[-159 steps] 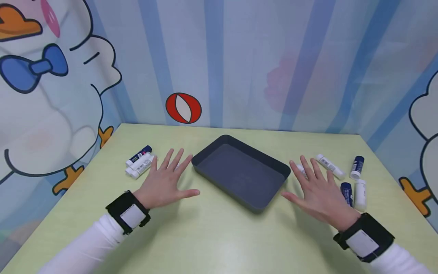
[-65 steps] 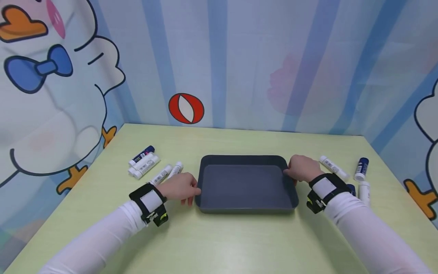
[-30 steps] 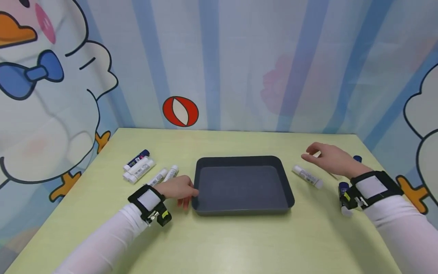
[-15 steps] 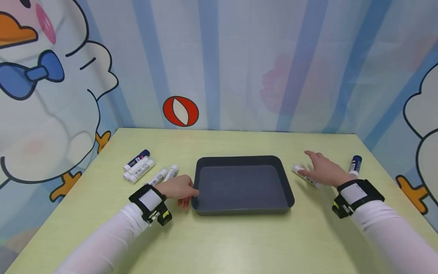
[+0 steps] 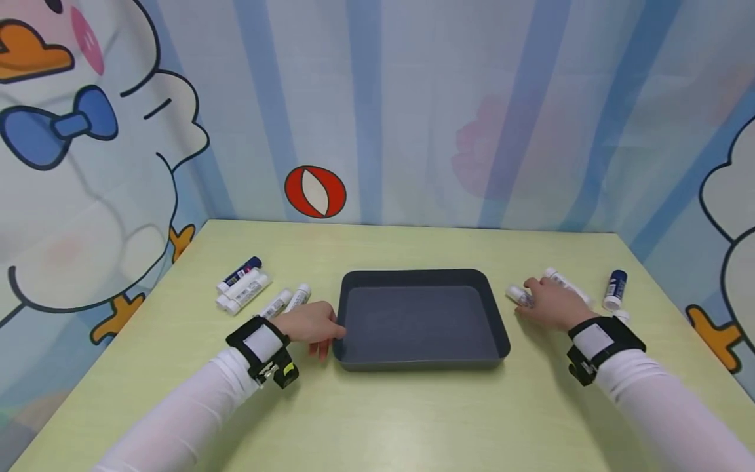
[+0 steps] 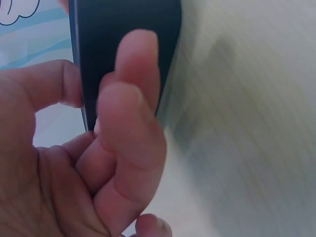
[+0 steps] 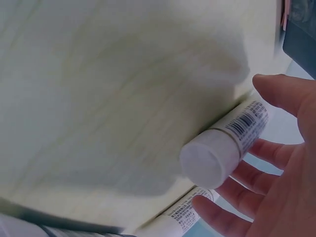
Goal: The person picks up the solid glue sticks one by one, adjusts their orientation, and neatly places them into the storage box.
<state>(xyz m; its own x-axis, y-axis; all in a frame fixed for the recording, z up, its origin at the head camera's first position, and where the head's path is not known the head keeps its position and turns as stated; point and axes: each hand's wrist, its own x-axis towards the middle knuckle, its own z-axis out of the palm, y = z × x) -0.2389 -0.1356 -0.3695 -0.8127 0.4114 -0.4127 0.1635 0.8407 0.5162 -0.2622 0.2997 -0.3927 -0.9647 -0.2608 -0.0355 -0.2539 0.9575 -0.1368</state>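
Note:
A dark grey rectangular tray (image 5: 421, 328) lies in the middle of the table, its long side facing me. At its left rim, my left hand (image 5: 309, 322) pinches the edge; in the left wrist view, thumb and index finger (image 6: 54, 84) meet the dark wall. My right hand (image 5: 553, 303) is over a white glue stick (image 5: 519, 295) lying right of the tray. In the right wrist view this glue stick (image 7: 222, 148) lies between the thumb and the spread fingers, and the thumb looks slightly apart from it. A second white glue stick (image 5: 567, 283) lies just behind that hand.
Farther right are a navy glue stick (image 5: 615, 288) and a white end (image 5: 620, 316) partly hidden by the wrist. Left of the tray lie a navy glue stick (image 5: 238, 274) beside white ones (image 5: 248, 292), and two more white glue sticks (image 5: 299, 296) near the left hand.
Both flat hands went to the tray, which turned from diagonal to straight. My right hand then left its rim, shifted glue sticks at the right, and came down over one. The left stayed at the rim.

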